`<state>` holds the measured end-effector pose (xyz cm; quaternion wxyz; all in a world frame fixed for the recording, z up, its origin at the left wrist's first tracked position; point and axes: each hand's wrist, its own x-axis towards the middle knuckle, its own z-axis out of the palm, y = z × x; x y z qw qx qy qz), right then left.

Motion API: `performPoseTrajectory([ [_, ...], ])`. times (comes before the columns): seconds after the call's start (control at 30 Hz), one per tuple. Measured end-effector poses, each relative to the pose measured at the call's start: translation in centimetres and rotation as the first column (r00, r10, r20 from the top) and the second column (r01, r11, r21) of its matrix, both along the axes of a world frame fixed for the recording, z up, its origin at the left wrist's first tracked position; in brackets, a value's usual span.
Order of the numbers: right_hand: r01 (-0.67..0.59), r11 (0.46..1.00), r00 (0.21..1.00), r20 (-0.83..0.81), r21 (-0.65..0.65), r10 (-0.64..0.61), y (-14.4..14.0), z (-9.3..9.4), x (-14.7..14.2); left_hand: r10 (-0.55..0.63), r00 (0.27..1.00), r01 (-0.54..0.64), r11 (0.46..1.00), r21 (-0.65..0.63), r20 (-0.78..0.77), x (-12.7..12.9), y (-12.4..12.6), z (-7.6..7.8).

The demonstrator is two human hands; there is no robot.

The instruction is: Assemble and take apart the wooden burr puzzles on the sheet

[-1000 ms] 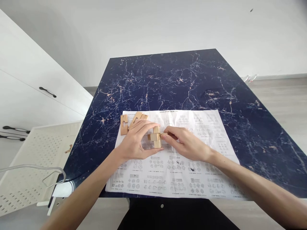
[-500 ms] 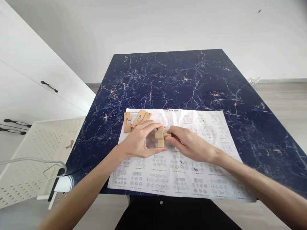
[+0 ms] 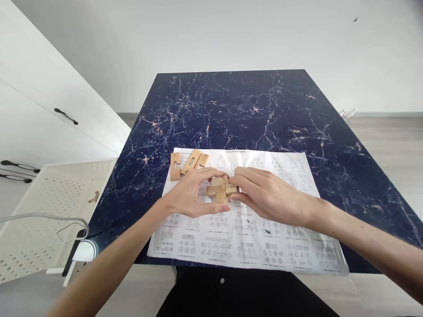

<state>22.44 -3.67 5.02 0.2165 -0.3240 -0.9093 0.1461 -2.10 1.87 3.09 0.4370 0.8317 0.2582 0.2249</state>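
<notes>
In the head view, we hold a small cluster of interlocked wooden blocks (image 3: pixel 220 190) just left of the frame's centre, over the printed instruction sheet (image 3: pixel 251 233) that lies on the dark marbled table (image 3: pixel 238 105). Our left hand (image 3: pixel 190 193) curls around the cluster from the left, thumb beneath and fingers over the top, and our right hand (image 3: pixel 267 193) pinches its right side. Compared with a second ago, the right hand has closed in over the blocks, and the cluster has tipped from upright to a flatter, more compact shape, so we judge a piece has been pressed further home. Three loose wooden pieces (image 3: pixel 187 163) lie untouched on the sheet's upper left corner. At lower left stands a white perforated basket (image 3: pixel 39 211).
</notes>
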Motion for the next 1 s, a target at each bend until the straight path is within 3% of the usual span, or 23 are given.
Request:
performPoseTrajectory([
  [0.13, -0.073, 0.982, 0.994, 0.089, 0.176, 0.058, -0.1, 2.3, -0.2, -0.094, 0.995, 0.098, 0.985, -0.141, 0.034, 0.1, 0.0, 0.4],
  [0.27, -0.217, 0.928, 0.962, 0.227, 0.302, 0.15, -0.2, 4.5, -0.4, -0.255, 0.955, 0.295, 0.869, -0.397, 0.151, 0.1, 0.4, -0.1],
  [0.37, -0.207, 0.935, 0.964, 0.222, 0.287, 0.145, 0.0, 5.1, -0.4, -0.27, 0.941, 0.333, 0.845, -0.419, 0.204, 0.0, 0.6, -0.1],
  [0.6, -0.054, 0.988, 0.993, 0.115, 0.148, 0.037, 0.2, 3.6, -0.4, -0.218, 0.966, 0.255, 0.892, -0.374, 0.138, -0.2, 0.7, -0.4],
  [0.73, 0.056, 0.997, 0.998, -0.037, 0.045, -0.054, -0.1, 2.6, -0.2, -0.144, 0.971, 0.21, 0.892, -0.4, 0.189, -0.2, 0.8, -0.5],
  [0.83, 0.236, 0.963, 0.955, -0.151, -0.128, -0.254, -0.6, 1.3, -0.6, -0.03, 0.965, 0.142, 0.896, -0.421, 0.262, -0.2, 0.9, -0.6],
  [0.9, 0.261, 0.944, 0.938, -0.177, -0.202, -0.298, -0.9, 0.1, -1.1, 0.031, 0.955, 0.104, 0.898, -0.428, 0.296, -0.3, 1.0, -0.7],
  [1.0, 0.307, 0.935, 0.919, -0.2, -0.175, -0.339, -1.0, -1.2, -1.9, 0.028, 0.945, 0.118, 0.9, -0.42, 0.326, -0.2, 1.1, -1.1],
])
